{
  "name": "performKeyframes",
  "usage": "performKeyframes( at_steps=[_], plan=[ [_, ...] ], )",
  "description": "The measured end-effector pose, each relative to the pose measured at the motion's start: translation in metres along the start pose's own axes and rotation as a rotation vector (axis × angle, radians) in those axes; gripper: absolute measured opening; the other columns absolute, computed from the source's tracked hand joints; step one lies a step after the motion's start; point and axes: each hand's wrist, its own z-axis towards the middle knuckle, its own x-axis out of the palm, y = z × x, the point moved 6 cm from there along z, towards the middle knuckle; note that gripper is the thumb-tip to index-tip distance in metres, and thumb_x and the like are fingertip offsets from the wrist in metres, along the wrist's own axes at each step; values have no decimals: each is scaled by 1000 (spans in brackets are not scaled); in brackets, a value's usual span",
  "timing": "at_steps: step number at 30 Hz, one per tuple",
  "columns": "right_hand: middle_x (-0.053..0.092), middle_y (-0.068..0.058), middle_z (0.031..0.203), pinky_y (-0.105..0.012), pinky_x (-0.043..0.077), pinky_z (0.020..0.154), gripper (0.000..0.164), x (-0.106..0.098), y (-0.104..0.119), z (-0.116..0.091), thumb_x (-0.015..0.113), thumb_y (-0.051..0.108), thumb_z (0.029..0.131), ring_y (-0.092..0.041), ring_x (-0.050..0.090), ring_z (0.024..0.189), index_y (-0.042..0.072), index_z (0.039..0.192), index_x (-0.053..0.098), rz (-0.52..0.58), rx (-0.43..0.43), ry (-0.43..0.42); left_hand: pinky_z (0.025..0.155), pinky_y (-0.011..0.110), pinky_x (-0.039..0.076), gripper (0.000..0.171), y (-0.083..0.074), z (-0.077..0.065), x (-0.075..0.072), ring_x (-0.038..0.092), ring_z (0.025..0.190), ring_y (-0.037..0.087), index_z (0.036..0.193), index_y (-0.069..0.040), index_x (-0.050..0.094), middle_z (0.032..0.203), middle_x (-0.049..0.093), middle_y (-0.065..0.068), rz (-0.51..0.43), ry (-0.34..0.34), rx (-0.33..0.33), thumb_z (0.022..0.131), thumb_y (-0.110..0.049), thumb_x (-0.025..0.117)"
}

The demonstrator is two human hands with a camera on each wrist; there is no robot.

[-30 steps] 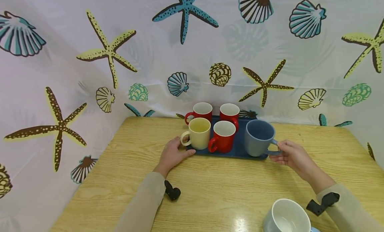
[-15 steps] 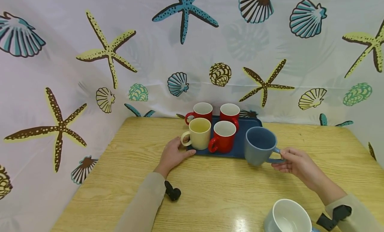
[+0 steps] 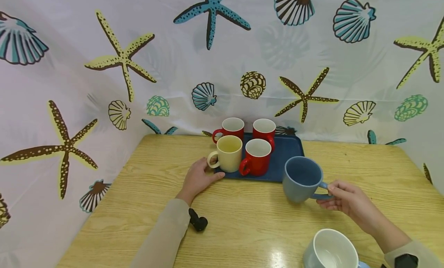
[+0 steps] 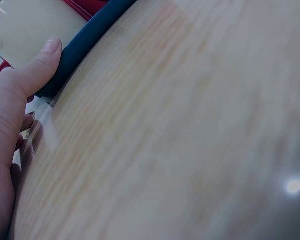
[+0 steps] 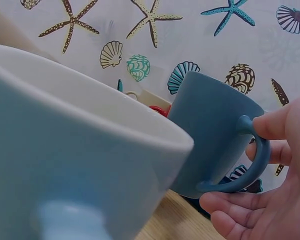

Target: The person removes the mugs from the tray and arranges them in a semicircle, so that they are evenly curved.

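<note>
My right hand [image 3: 355, 206] pinches the handle of a blue mug [image 3: 301, 183], thumb and fingers on either side of it. Slightly tilted, the mug hangs over the front right corner of a dark blue tray [image 3: 288, 146]. In the right wrist view the handle [image 5: 259, 162] shows between thumb and fingers. At the tray's front left corner, my left hand [image 3: 199, 179] grips the edge; its thumb [image 4: 47, 57] lies on the rim in the left wrist view. On the tray stand a cream mug [image 3: 229, 156] and a red mug [image 3: 258, 160], with red mugs [image 3: 233, 126] [image 3: 264, 127] behind.
A pale blue mug [image 3: 331, 248] with a white inside stands at the front right of the wooden table [image 3: 243, 218], close to my right forearm. It fills much of the right wrist view. A patterned cloth [image 3: 222, 75] hangs behind the table's back edge.
My right hand has taken the blue mug off the right part of the tray, moving it toward me and slightly right. The left hand stays at the tray's corner.
</note>
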Motion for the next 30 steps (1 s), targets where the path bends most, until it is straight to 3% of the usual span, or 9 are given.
performKeyframes(
  at_steps=[5,12,21,30],
  plan=[
    [57,-24,98,-41,44,76,20,4,-2,-10,36,19,93,-32,56,89,5,93,51,34,1,41,91,42,29,67,0,0,1,41,108,21,113,-26,52,115,49,-2,0,0,-9,60,-67,57],
    [57,-24,98,-40,44,76,21,4,-6,-18,36,18,93,-34,55,91,3,93,50,30,3,50,85,39,34,64,-1,0,0,46,97,17,106,-25,55,98,52,-8,-17,-25,20,59,-67,57],
    [55,-25,99,-41,43,78,25,9,-12,-30,34,17,93,-43,50,95,-5,95,47,41,15,75,86,40,34,64,-3,1,1,46,99,17,109,-24,54,101,52,-7,-26,-12,24,60,-66,58],
    [48,-11,97,-38,42,81,22,16,-20,-40,34,14,93,-36,50,99,-3,95,48,85,13,91,88,40,33,67,0,2,3,45,101,17,110,-25,53,102,51,-7,0,-9,22,60,-69,55]
  ],
)
